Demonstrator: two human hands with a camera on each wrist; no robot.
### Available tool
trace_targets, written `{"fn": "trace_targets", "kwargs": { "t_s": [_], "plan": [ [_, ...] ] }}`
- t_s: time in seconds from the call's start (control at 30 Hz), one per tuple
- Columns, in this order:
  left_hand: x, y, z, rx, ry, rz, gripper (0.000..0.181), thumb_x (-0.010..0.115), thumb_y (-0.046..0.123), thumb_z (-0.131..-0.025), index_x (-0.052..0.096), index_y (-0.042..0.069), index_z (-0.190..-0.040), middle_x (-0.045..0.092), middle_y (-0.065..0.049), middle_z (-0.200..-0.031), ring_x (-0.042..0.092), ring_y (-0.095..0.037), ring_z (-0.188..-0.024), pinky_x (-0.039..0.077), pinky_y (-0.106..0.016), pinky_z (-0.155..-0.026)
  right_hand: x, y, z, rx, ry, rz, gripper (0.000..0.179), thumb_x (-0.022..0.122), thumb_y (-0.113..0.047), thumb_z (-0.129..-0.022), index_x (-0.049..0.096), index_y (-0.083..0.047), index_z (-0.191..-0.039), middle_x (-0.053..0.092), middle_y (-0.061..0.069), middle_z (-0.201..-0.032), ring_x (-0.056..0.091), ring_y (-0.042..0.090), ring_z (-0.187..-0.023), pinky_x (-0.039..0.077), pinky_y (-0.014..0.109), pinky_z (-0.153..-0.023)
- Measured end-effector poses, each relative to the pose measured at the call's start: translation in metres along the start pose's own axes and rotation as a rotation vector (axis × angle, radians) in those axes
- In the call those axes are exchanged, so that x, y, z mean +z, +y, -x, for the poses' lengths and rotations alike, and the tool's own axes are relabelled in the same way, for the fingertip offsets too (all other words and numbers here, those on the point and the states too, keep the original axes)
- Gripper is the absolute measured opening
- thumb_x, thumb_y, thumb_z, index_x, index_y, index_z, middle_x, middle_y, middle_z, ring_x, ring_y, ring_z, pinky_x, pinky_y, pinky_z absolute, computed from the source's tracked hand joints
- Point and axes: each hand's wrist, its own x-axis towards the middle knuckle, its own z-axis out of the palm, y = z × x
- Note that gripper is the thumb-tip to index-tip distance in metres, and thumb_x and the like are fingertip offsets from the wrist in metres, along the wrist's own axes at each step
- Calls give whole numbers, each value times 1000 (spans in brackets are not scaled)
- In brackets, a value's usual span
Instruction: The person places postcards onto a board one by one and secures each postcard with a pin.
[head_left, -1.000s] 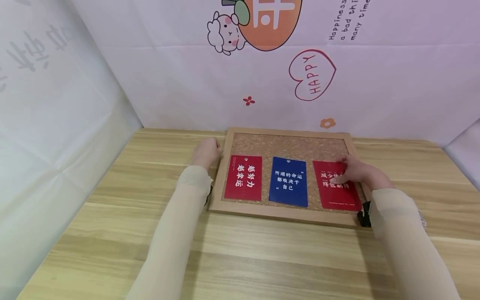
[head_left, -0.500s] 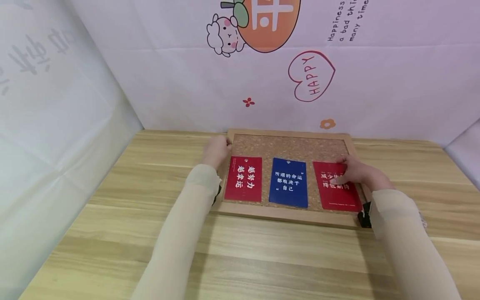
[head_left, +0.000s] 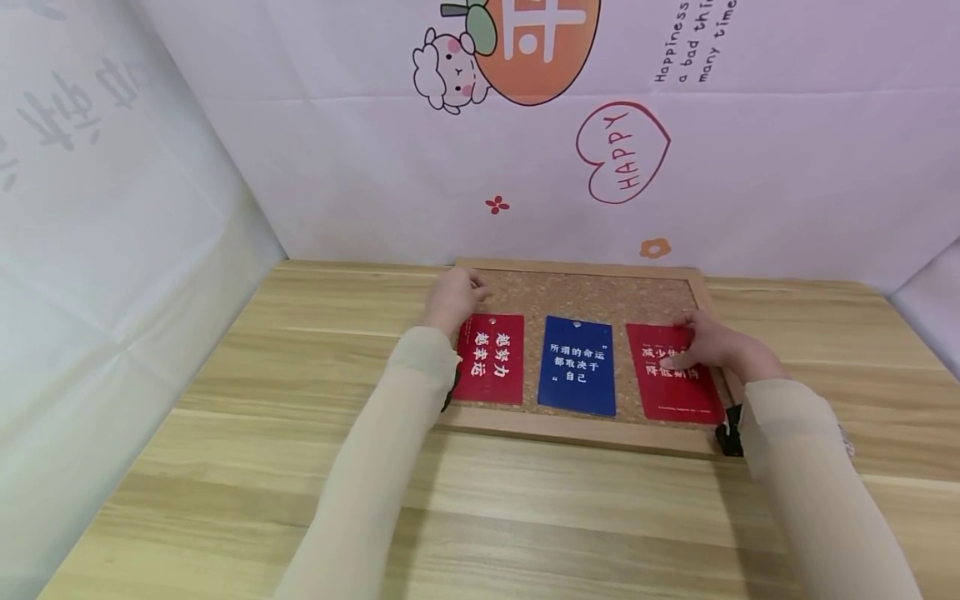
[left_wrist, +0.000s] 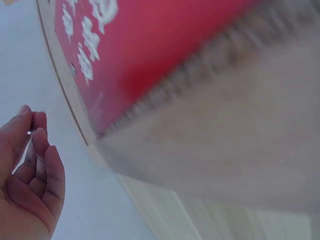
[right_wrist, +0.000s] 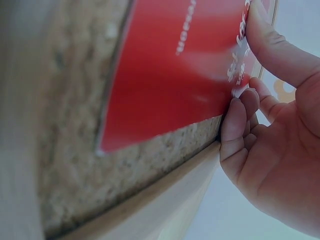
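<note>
A framed corkboard lies on the wooden table against the back wall hanging. On it are a left red card, a blue card and a right red card, all with white lettering. Silver tacks show at the tops of the first two. My right hand holds the right red card, thumb across its face and fingers at its edge. Above the left red card, my left hand pinches a tiny bright thing, seemingly a thumbtack, mostly hidden between the fingertips.
The wooden table extends in front of the board and to both sides. A white printed cloth rises right behind the board, and another pale cloth hangs on the left.
My left hand has moved right, from beside the board's left frame to over its upper left part. My right hand has stayed at the right red card.
</note>
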Motion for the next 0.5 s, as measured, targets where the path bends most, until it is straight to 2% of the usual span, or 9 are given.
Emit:
{"fn": "trace_targets", "kwargs": {
  "t_s": [0.1, 0.2, 0.3, 0.5],
  "plan": [
    [2, 7, 2, 29, 1, 49, 25, 59, 27, -95, 72, 9, -106, 71, -6, -104, 56, -13, -78, 45, -26, -67, 0, -1, 0, -1, 1, 4, 86, 65, -24, -90, 9, 16, -141, 23, 40, -135, 32, 50, -122, 29, 63, -107],
    [5, 14, 2, 51, 18, 76, 24, 61, 27, -94, 74, 11, -105, 72, -5, -104, 55, -12, -78, 44, -24, -66, 0, -1, 0, -4, 0, 5, 85, 66, -24, -90, 10, 16, -141, 23, 39, -135, 32, 49, -122, 28, 62, -107],
    [7, 20, 4, 33, 13, 107, 25, 62, 30, -93, 73, 13, -108, 72, -3, -107, 57, -12, -82, 47, -25, -69, -1, -2, 0, -4, 0, 6, 84, 65, -23, -90, 10, 16, -140, 23, 39, -135, 32, 49, -122, 29, 62, -107],
    [14, 32, 4, -30, -43, 212, 31, 60, 33, -94, 70, 12, -114, 68, -3, -116, 57, -15, -89, 48, -26, -73, -2, -3, 0, 5, -5, 13, 84, 65, -24, -91, 9, 15, -140, 24, 39, -134, 32, 49, -122, 28, 63, -107]
  ]
}}
